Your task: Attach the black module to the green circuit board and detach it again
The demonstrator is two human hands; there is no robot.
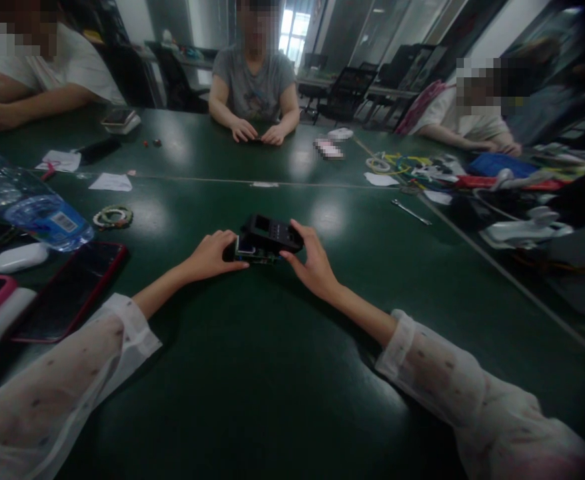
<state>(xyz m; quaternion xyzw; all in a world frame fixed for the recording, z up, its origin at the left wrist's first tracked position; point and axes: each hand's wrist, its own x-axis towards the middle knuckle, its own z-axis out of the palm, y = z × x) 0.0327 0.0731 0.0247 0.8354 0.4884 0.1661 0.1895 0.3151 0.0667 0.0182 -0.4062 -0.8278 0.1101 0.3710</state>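
Observation:
My left hand (212,257) is closed around the left end of a small device with a green circuit board (256,256) and a small screen. My right hand (315,263) grips the right end of a black plastic cover (271,232), which has a rectangular window and a row of small holes. The cover sits tilted over the board, and a gap along the near side shows the board's edge. Both parts are just above or on the green table (252,373); I cannot tell whether they touch it. The cover hides most of the board.
On the left are a water bottle (32,200), a red-edged phone (72,293), a white earbud case (21,257) and bead bracelets (113,217). A wrench (411,212) and a pile of cables (397,163) lie to the right. A co-worker (253,87) sits opposite.

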